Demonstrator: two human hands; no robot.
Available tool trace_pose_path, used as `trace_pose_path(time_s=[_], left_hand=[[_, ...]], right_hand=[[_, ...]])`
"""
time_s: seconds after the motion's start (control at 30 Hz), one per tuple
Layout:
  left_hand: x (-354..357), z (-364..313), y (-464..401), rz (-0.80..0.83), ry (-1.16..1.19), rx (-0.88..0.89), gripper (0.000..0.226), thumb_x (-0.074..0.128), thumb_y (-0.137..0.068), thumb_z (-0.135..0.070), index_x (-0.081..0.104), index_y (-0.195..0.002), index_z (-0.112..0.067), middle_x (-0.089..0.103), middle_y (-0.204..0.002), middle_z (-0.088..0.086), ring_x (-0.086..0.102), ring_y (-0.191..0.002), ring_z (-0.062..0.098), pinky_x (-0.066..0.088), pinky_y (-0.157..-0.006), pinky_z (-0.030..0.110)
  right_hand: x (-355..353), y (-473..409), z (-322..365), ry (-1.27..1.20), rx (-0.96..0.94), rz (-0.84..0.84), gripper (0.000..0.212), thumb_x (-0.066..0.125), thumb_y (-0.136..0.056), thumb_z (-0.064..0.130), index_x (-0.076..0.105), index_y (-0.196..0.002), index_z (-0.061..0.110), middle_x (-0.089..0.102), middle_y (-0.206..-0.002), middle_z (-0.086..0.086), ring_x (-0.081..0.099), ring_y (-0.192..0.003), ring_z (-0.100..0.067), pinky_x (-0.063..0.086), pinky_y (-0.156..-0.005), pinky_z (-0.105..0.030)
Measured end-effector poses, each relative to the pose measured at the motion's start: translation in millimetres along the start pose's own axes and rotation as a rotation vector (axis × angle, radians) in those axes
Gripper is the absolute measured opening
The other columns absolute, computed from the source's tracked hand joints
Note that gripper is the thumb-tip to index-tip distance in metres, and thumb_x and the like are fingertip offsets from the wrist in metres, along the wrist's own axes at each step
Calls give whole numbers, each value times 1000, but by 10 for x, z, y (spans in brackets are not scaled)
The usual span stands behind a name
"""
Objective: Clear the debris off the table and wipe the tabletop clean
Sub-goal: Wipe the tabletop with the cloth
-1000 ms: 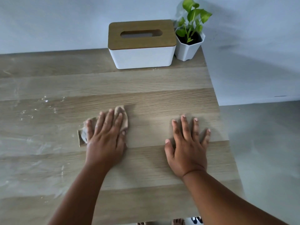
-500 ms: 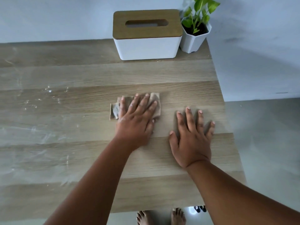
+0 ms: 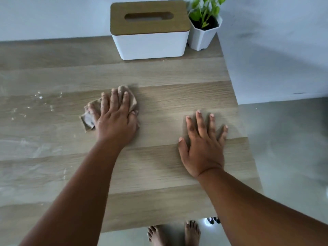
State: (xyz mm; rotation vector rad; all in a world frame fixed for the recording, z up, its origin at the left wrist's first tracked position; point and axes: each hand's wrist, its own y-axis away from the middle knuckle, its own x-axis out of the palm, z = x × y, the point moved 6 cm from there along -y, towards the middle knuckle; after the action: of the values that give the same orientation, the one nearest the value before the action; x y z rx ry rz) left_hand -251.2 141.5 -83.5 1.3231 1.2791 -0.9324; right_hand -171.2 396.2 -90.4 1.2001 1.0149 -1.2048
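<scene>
My left hand (image 3: pixel 115 118) presses a small brownish wiping cloth (image 3: pixel 87 119) flat against the wooden tabletop (image 3: pixel 177 96), near the middle; its fingers lie fairly straight over the cloth. The cloth sticks out to the left of the hand and past the fingertips. My right hand (image 3: pixel 204 146) rests flat on the bare wood near the table's right edge, fingers spread, holding nothing. White powdery smears and specks (image 3: pixel 39 98) cover the left part of the tabletop.
A white tissue box with a wooden lid (image 3: pixel 150 31) stands at the back by the wall. Beside it on the right is a small green plant in a white pot (image 3: pixel 204 31). The table ends at the right; grey floor and bare feet (image 3: pixel 174 233) show below.
My left hand slid the cloth to the right and then back a little to the left and nearer. My right hand has stayed flat in its place.
</scene>
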Motion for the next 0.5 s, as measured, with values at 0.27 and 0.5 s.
trace_pose_path(time_s=[0.27, 0.5], left_hand=[[87, -559, 609, 6, -43, 388, 67, 30, -96, -47, 35, -161, -29, 20, -172, 0, 11, -161, 28, 6, -124, 67], [48, 129, 1163, -41, 0, 385, 78, 47, -83, -36, 38, -160, -26, 28, -170, 0, 19, -159, 25, 14, -124, 66]], right_hand=[[-13, -2, 13, 13, 10, 6, 71, 28, -96, 56, 24, -163, 31, 4, -175, 2, -4, -161, -35, 1, -122, -71], [11, 0, -11, 10, 4, 8, 72, 28, -96, 56, 23, -163, 32, 2, -175, 3, -6, -161, -36, -1, -122, -71]])
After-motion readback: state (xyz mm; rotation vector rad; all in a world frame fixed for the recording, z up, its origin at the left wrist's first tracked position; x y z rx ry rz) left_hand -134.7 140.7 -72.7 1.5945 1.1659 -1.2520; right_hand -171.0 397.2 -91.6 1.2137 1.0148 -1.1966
